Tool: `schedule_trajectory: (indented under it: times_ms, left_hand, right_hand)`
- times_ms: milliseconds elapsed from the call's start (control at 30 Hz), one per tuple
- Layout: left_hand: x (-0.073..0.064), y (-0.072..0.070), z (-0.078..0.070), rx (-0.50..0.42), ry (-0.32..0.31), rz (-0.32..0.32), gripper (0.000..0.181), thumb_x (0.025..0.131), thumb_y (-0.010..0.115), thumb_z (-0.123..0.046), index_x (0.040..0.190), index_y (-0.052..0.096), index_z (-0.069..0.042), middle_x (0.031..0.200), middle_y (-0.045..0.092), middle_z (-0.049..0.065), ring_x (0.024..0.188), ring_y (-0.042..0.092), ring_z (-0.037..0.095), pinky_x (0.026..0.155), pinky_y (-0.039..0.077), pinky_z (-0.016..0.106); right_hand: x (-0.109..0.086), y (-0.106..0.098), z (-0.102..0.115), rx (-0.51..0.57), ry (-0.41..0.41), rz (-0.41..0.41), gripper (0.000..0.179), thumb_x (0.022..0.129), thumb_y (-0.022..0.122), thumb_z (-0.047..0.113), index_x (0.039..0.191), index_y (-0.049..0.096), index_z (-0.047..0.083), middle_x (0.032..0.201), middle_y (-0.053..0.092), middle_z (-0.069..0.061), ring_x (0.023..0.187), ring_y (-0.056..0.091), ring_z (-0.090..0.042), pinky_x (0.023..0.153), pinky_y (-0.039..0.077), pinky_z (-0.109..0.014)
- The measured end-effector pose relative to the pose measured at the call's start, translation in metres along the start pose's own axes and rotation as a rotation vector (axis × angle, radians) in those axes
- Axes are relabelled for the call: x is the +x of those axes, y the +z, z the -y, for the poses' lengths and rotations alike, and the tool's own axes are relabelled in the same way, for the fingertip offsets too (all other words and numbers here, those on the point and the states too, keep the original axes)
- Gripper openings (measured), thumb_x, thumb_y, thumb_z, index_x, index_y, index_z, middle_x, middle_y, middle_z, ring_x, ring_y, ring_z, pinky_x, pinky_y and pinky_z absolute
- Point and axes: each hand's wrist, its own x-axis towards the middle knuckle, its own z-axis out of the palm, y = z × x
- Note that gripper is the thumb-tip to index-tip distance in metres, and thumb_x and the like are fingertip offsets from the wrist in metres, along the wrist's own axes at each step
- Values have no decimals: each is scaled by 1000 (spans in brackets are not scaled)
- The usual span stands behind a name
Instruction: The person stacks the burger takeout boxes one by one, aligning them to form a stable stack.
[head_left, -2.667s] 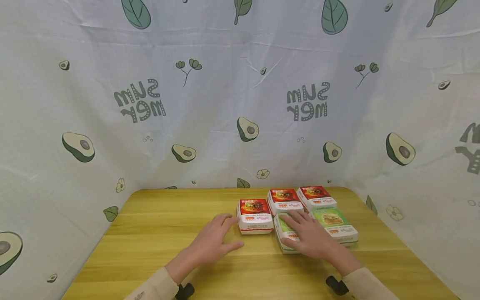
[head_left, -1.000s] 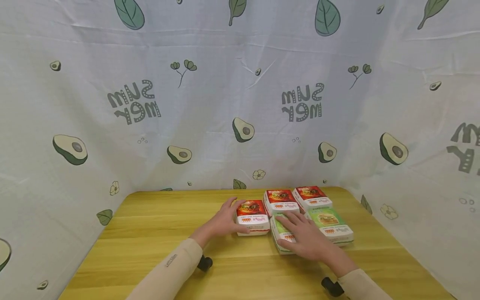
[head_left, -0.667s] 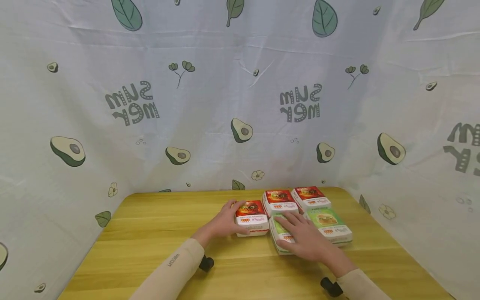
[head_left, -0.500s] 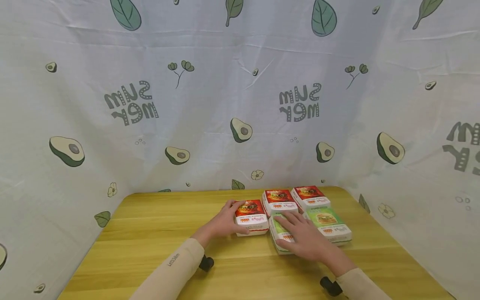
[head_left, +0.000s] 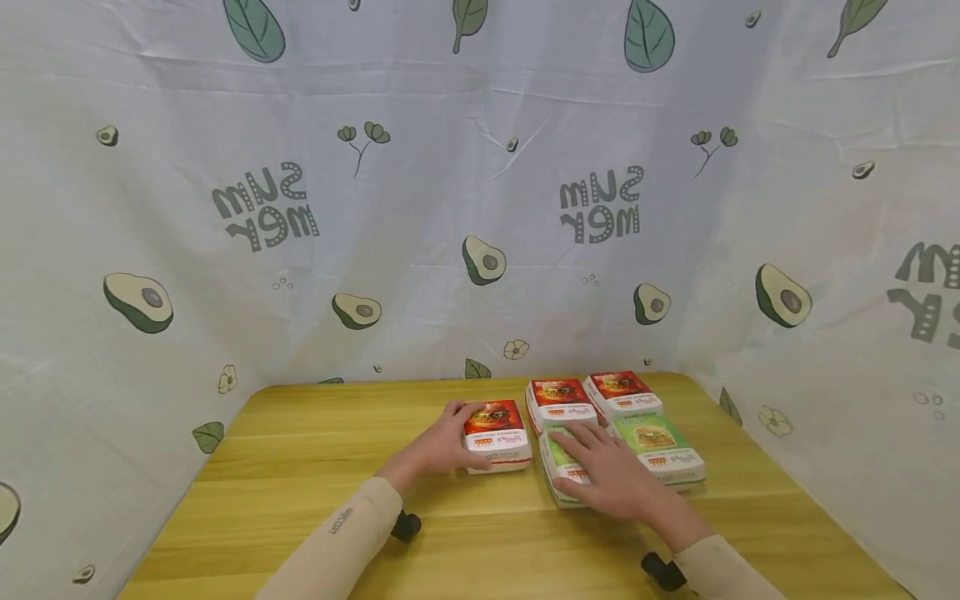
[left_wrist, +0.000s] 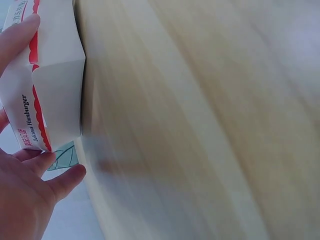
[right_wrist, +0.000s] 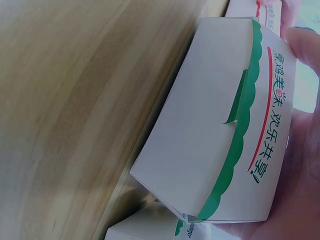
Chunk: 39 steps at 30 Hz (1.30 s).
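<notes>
Left grip [head_left: 437, 448] holding red-topped box [head_left: 497, 436], wooden table [head_left: 322, 425]

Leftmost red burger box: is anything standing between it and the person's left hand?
Nothing visible stands between: the left hand grips the leftmost red burger box directly. The next red box sits to its right.

On the table [head_left: 330, 437], four boxes [head_left: 651, 437] two by two; just left of them, another box [head_left: 498, 442]; behind, a curtain [head_left: 420, 208].
</notes>
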Motion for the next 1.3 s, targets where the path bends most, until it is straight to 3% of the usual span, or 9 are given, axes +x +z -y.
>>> schedule_trajectory:
  times_ms: [367, 600, 933, 1300]
  left_hand:
    - [-11, -8, 12, 20, 19, 11, 99, 73, 88, -48, 154, 36, -29, 144, 36, 3, 120, 48, 21, 102, 44, 45]
    - [-19, -13, 15, 31, 34, 13, 100, 73, 89, -44, 155, 36, -24, 145, 36, 8, 119, 49, 24, 101, 44, 47]
    - [-31, -19, 19, 28, -1, 4, 101, 72, 90, -44, 155, 33, -26, 158, 26, 10, 132, 45, 32, 107, 41, 56]
    - [-42, -27, 24, 22, -10, 17, 102, 72, 91, -40, 155, 33, -25, 154, 32, 8, 124, 47, 27, 104, 43, 52]
  right_hand:
    - [0, 1, 0, -9, 7, 7, 72, 92, 56, 66, 151, 47, 26, 155, 43, -10, 143, 37, -42, 103, 32, -76]
    - [0, 1, 0, -18, 14, 8, 72, 92, 55, 67, 151, 47, 27, 156, 43, -10, 143, 37, -41, 103, 32, -76]
    - [0, 0, 0, -3, 4, 8, 73, 93, 53, 69, 152, 46, 27, 156, 42, -10, 144, 35, -45, 103, 32, -76]
    - [-1, 0, 0, 11, -1, -4, 76, 92, 54, 69, 153, 45, 23, 155, 43, -8, 143, 37, -42, 102, 33, -75]
